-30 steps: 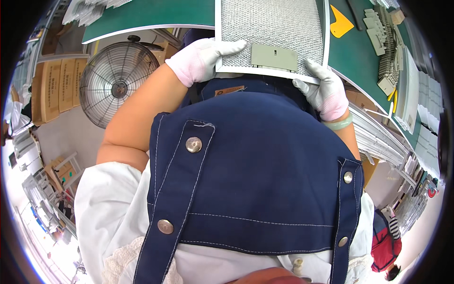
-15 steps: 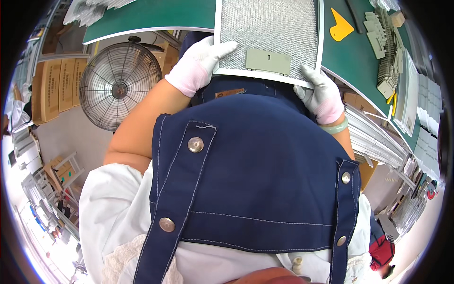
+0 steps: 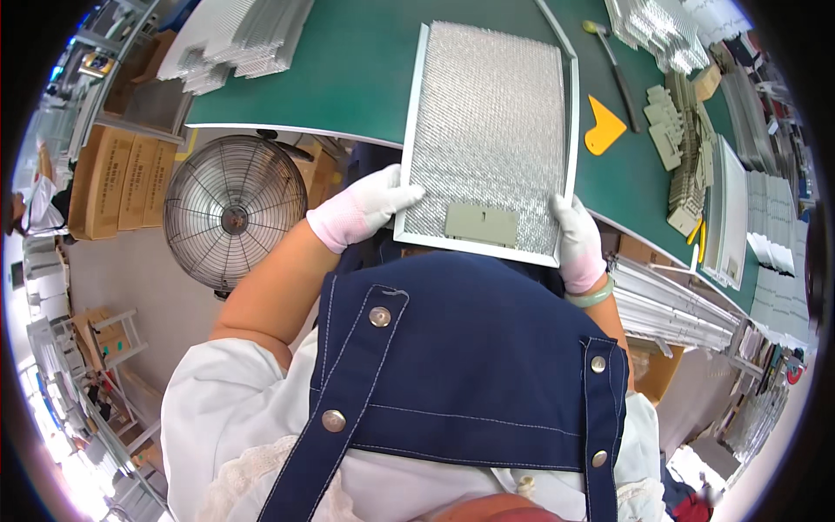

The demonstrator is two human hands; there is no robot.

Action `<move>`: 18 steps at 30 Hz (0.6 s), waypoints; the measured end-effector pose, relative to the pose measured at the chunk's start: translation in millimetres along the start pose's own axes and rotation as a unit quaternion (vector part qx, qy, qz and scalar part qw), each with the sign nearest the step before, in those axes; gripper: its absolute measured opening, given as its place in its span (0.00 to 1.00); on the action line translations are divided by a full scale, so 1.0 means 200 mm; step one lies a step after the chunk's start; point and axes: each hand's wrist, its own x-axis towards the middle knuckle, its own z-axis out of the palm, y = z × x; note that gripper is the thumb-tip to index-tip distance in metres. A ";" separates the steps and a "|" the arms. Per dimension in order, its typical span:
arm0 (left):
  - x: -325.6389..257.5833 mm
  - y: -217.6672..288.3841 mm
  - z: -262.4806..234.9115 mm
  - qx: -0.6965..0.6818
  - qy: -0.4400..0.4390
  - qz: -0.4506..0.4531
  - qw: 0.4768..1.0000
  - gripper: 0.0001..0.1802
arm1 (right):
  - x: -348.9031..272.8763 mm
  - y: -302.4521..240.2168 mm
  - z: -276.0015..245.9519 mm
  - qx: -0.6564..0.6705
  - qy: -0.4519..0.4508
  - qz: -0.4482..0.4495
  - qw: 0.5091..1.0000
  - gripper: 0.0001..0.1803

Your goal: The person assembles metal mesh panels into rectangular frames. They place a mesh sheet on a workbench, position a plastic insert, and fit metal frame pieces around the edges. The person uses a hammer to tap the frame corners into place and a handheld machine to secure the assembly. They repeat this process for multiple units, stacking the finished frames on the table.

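Between my hands is a metal mesh filter panel (image 3: 491, 122) in a thin whitish metal frame (image 3: 416, 130). Its near end overhangs the table edge in front of my apron. My gloved left hand (image 3: 365, 209) is closed on the left side near the lower corner, thumb over the mesh. On the right side, my gloved right hand (image 3: 577, 244) grips the frame, thumb on top and fingers mostly hidden. A grey-green plastic plate (image 3: 481, 224) sits at the panel's near end. At the far end the mesh edge is bare, and the right frame bar (image 3: 557, 26) slants outward past it.
On the green table (image 3: 348, 78) lie a yellow scraper (image 3: 604, 126), a hammer (image 3: 619, 78), a row of grey-green plastic plates (image 3: 691, 165) and stacked mesh sheets (image 3: 252, 39). A black floor fan (image 3: 235, 217) stands at the left, beside cardboard boxes (image 3: 122, 183).
The view has shifted, so the panel and both hands sit lower and the panel's far end with the slanting bar now shows. Both hands keep their hold on the frame.
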 end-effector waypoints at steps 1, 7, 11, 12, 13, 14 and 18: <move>0.01 0.01 -0.03 0.017 -0.002 -0.028 0.999 0.26 | -0.01 -0.02 0.00 0.010 -0.024 0.013 1.000 0.24; 0.05 0.30 0.01 0.097 0.098 0.092 0.986 0.26 | -0.07 -0.08 0.02 0.007 -0.100 0.041 0.994 0.27; 0.12 0.48 -0.05 0.117 0.192 0.219 0.950 0.26 | -0.13 -0.15 0.04 -0.065 -0.107 -0.053 0.991 0.28; 0.13 0.55 -0.06 0.094 0.168 0.231 0.954 0.26 | -0.14 -0.15 0.04 -0.055 -0.104 -0.066 0.991 0.29; 0.13 0.62 -0.05 0.072 0.146 0.246 0.955 0.26 | -0.14 -0.15 0.04 -0.044 -0.103 -0.081 0.990 0.29; 0.12 0.72 -0.04 0.098 0.168 0.248 0.949 0.26 | -0.14 -0.16 0.05 -0.040 -0.107 -0.115 0.987 0.30; 0.13 0.88 0.00 0.036 0.153 0.259 0.953 0.27 | -0.20 -0.22 0.08 -0.057 -0.118 -0.161 0.978 0.31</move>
